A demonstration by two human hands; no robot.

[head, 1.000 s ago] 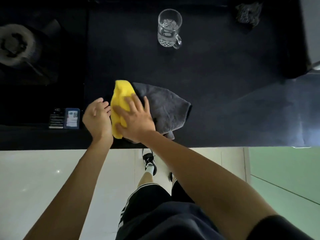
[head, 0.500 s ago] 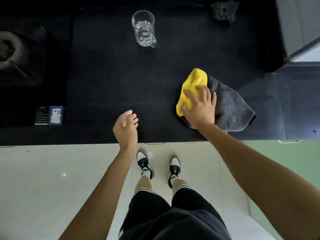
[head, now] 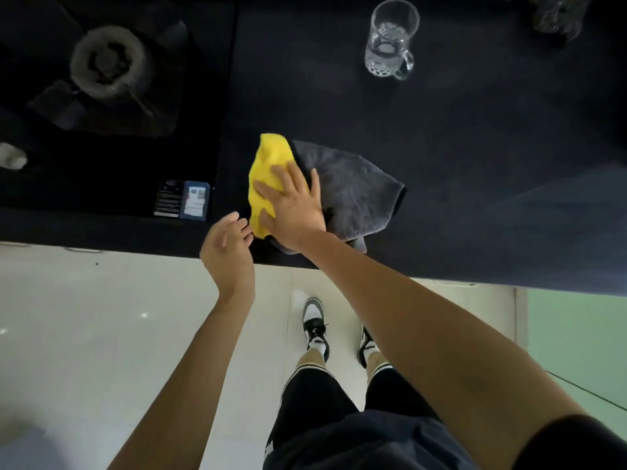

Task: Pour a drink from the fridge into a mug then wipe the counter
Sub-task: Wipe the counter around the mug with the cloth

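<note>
A yellow-and-grey cloth (head: 353, 184) lies on the black counter (head: 458, 137) near its front edge. My right hand (head: 291, 205) presses flat on the cloth, fingers spread over the yellow part. My left hand (head: 227, 249) hovers at the counter's front edge just left of the cloth, fingers loosely curled and holding nothing. A clear glass mug (head: 390, 40) with a little liquid in it stands upright at the back of the counter, well beyond the cloth.
A gas hob with a burner (head: 107, 61) fills the counter's left side. A small dark-and-blue label (head: 183, 200) sits at the hob's front edge. A dark crumpled object (head: 556, 15) lies at the back right. White floor tiles and my shoes are below.
My right hand has slid the cloth back to the left along the counter, after a sweep to the right. My left hand now sits close beside the cloth again.
</note>
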